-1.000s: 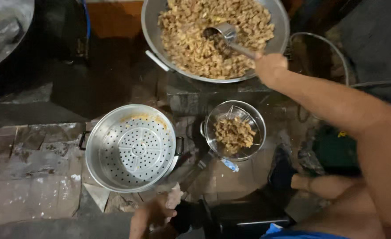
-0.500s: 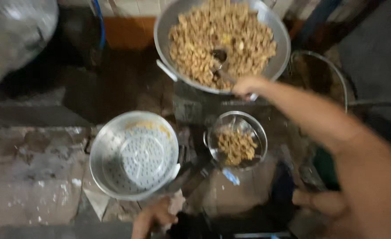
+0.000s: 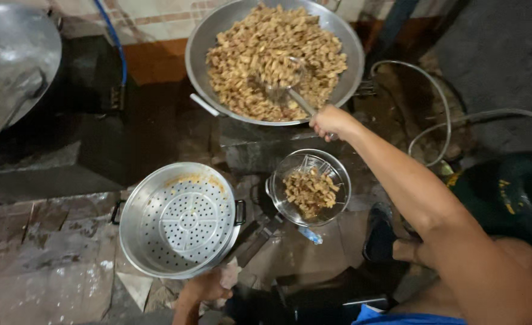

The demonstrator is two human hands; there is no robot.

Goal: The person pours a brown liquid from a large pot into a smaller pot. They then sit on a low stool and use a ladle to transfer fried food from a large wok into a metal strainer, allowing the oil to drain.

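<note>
right hand [image 3: 329, 122] grips skimmer [image 3: 282, 84] handle, clenched | skimmer in far wok [image 3: 202, 45] of fried pieces [image 3: 242, 66] — lift level, drain | left hand [image 3: 209, 289] clasps near steamer pot [image 3: 178, 219] rim — hold steady

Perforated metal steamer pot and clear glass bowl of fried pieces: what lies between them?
In the head view, only the perforated metal steamer pot's black side handle and wet dark floor separate it from the clear glass bowl.

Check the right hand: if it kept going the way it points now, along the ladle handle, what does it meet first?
Likely the near rim of the big wok, then the fried pieces. The right hand grips the ladle, aimed up-left into it. Height above the rim is unclear.
</note>
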